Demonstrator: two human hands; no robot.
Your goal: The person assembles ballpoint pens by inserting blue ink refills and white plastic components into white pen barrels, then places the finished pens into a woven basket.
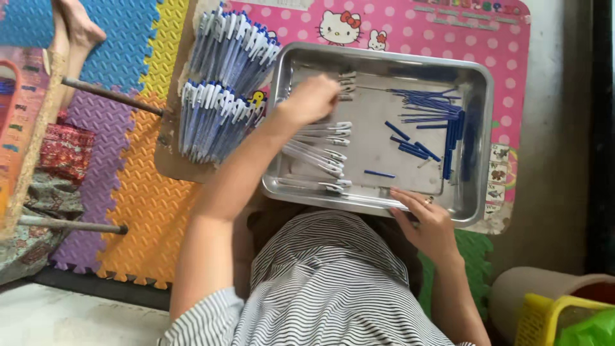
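My left hand is reaching into the steel tray, its fingers curling down together over the white pen barrels lying in a loose row just beneath and ahead of them; from above I cannot tell whether the fingers are already pinching one or only touching the pile. My right hand is resting on the tray's near rim, fingers spread apart and lying flat, holding nothing, and it seems to be steadying the tray so it does not slide. Just beyond those right fingers, the blue refills and caps are lying scattered and bunched at the far right of the tray, kept apart from the white barrels so each kind stays easy to pick. Outward from my left fingers, past the tray's left wall, finished blue and white pens are lying stacked in two fanned bundles on a board. Under everything, the pink dotted surface is carrying the tray, with coloured foam floor mats beyond.
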